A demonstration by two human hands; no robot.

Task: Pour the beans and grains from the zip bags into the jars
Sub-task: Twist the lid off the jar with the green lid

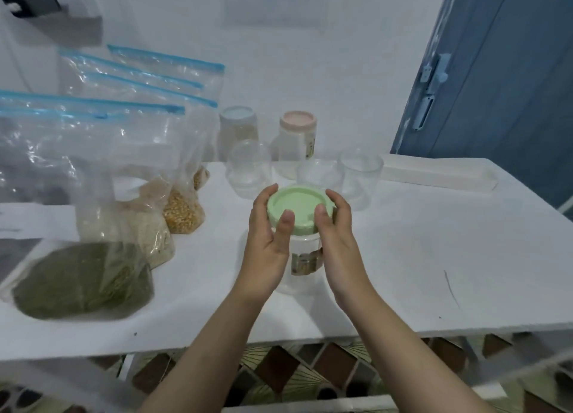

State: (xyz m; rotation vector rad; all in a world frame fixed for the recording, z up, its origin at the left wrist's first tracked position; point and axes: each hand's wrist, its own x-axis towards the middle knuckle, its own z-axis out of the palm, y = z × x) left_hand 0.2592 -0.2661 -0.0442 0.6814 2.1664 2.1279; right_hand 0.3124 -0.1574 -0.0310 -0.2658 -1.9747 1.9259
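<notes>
A clear jar (302, 267) capped by a green lid (300, 209) is shown standing near the middle of the tabletop (434, 257), a little toward its front edge. The lid is clasped from both sides: the left hand (269, 242) and the right hand (336, 236) are curled round its rim, thumbs laid on top. The step in hand is judged to be the uncapping of this jar, which appears empty. The next move is judged to call for a twist with the jar body steadied, then the lid set aside. Open, lidless jars (359, 177) are seen just behind; two lidded ones stand toward the back edge. Zip bags (93, 170) of beans and grains are ranged along the left edge, seemingly still sealed.
</notes>
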